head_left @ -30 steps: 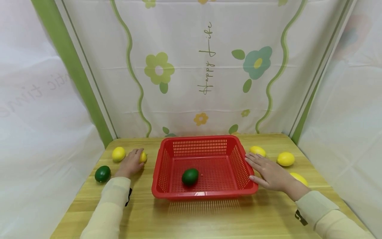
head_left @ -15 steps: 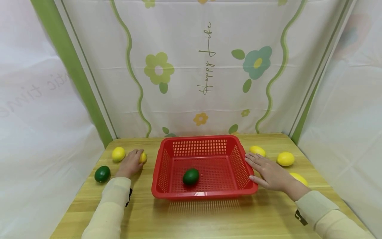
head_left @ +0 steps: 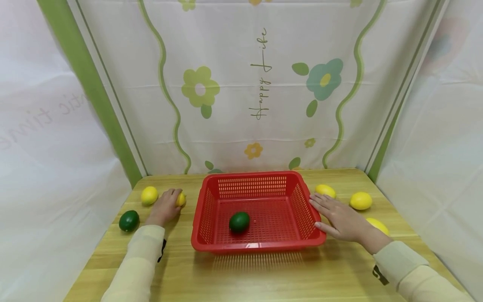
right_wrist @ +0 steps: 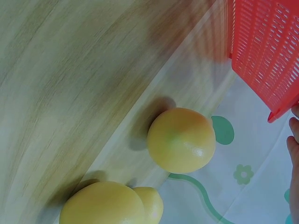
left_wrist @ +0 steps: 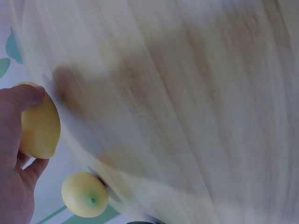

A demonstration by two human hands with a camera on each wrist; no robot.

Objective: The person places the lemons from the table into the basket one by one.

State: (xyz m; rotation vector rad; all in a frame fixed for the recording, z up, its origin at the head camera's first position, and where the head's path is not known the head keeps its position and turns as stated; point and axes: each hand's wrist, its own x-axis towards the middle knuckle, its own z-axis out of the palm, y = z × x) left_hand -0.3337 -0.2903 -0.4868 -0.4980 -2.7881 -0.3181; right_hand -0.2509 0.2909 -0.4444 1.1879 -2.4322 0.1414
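Observation:
My left hand point(head_left: 164, 207) holds a yellow lemon point(head_left: 180, 199) at the table's left side, just left of the red basket point(head_left: 259, 244). In the left wrist view, thumb and fingers curl round that lemon point(left_wrist: 41, 126). My right hand point(head_left: 341, 220) rests on the basket's right rim with its fingers straight. Inside the basket lies one dark green fruit point(head_left: 239, 222), like a lime. To the left of my left hand sit another lemon point(head_left: 149, 195) and a second dark green fruit point(head_left: 129, 221).
Around my right hand lie three lemons: one behind the fingers point(head_left: 325, 191), one farther right point(head_left: 360, 201), and one partly hidden by the wrist point(head_left: 378, 226). A printed curtain point(head_left: 234, 138) hangs behind the wooden table point(head_left: 256, 281), with white cloth at both sides.
The green fruit in the basket has rocked slightly, right and then back left. Both hands stay in nearly the same place.

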